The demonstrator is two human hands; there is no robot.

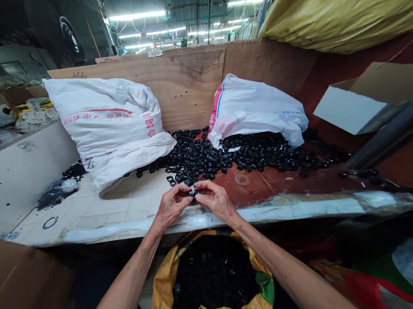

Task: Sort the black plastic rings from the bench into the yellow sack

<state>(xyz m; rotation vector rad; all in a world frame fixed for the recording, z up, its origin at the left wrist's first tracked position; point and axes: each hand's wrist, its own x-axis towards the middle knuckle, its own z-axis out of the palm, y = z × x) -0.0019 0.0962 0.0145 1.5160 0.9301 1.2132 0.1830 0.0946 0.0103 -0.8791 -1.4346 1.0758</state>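
Observation:
My left hand [171,206] and my right hand [215,200] meet over the front of the bench. Thumbs and fingers of both are closed on a small black plastic part [192,194], mostly covered by the fingertips. Just beyond them spreads a heap of small black plastic parts [199,157], some ring-shaped. Under my wrists, below the bench edge, an open yellow sack [164,282] holds many more black pieces [211,272].
A white woven sack [114,120] leans at the back left. Another white sack [256,105] lies over the heap at the right. An open cardboard box [356,104] and a dark metal bar [392,130] are farther right. Bench edge [271,212] is wrapped in plastic.

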